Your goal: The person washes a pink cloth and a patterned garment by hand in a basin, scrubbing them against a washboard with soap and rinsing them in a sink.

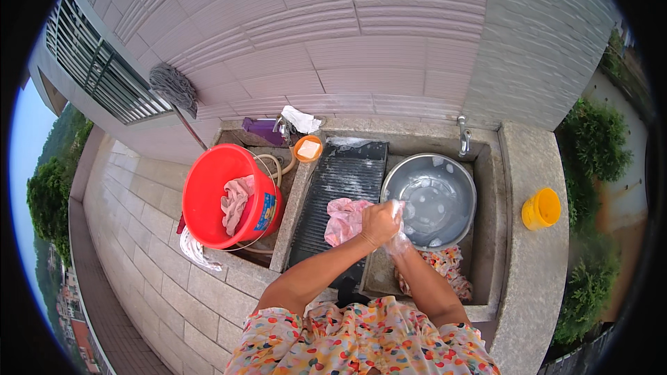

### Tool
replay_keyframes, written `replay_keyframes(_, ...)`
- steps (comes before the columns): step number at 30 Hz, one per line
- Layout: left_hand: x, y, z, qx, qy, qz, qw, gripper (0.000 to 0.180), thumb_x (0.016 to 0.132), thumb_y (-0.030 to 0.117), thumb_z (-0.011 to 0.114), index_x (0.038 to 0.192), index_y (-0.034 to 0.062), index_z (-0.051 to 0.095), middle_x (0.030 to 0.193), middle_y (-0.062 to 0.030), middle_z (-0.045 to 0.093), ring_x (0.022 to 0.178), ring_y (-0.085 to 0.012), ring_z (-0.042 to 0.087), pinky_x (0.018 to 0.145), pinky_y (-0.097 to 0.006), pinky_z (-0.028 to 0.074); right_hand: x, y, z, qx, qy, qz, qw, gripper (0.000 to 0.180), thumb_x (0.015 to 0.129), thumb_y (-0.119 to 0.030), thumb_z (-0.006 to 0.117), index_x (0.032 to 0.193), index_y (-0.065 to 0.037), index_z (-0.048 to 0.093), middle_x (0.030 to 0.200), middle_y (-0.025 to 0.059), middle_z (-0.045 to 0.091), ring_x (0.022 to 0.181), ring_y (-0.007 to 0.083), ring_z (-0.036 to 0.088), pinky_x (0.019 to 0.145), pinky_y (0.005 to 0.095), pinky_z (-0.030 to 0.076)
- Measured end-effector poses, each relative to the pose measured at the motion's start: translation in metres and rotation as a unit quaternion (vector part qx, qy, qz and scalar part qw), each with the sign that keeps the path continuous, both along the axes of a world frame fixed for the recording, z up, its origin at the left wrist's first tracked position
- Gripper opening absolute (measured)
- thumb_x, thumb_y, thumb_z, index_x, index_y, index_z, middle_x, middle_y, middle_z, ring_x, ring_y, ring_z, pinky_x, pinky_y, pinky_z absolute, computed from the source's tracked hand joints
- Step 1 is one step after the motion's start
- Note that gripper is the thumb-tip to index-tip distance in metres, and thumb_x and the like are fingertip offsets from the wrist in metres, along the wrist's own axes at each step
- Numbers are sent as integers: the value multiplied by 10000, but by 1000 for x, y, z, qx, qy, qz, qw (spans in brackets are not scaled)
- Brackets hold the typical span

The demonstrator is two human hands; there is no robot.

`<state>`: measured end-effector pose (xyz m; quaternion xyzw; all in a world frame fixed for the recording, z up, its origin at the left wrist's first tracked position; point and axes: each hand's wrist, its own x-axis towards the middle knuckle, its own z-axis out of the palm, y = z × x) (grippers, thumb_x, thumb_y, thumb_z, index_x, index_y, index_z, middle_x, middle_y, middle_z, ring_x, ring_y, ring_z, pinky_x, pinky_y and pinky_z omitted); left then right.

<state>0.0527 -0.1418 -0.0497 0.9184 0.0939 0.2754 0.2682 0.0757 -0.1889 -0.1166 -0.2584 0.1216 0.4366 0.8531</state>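
My left hand (379, 222) is closed over my right hand (401, 242), gripping a thin clear plastic glove that covers the right hand. The right fingers are hidden behind the left fist. Both hands hover over the edge between a dark ribbed washboard (347, 173) and a round metal basin (431, 198) holding water. A wet pink cloth (342, 219) lies on the washboard just left of my hands. A colourful patterned cloth (448, 267) lies in the sink below the basin, beside my right forearm.
A red bucket (208, 191) with a pink cloth (236, 201) stands in the left sink. A soap bar in an orange dish (308, 148), a tap (463, 135), a yellow cup (540, 208) on the concrete ledge and a mop (174, 87) against the tiled wall surround the sink.
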Motion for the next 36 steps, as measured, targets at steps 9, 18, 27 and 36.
replay_keyframes(9,26,79,-41,-88,41,92,991,166,766,137,563,681,-6,559,603,-188,580,580,-346,576,555,-425,433,13,-13,21,48,11,125,991,359,896,-348,502,1048,-29,566,946,66,589,870,188,578,768,312,487)
replay_keyframes(18,7,151,-10,-339,42,120,932,526,855,483,524,588,30,520,517,-2,430,496,-105,404,483,-284,340,40,-38,12,-3,-336,284,898,393,830,-159,586,1149,46,486,1135,126,556,1032,174,540,822,296,469)
replay_keyframes(27,-16,-6,6,22,-28,-206,978,230,804,175,587,689,26,454,645,-128,506,587,-297,551,538,-376,425,30,15,-8,354,-7,54,934,281,937,-265,397,1051,-67,561,1007,70,597,918,201,576,841,358,462)
replay_keyframes(36,2,34,-5,20,7,85,996,257,797,207,584,633,20,521,581,-177,557,535,-357,554,491,-457,423,-1,25,-32,-37,42,35,998,199,910,-286,459,925,-129,580,808,26,617,664,166,601,567,289,509)
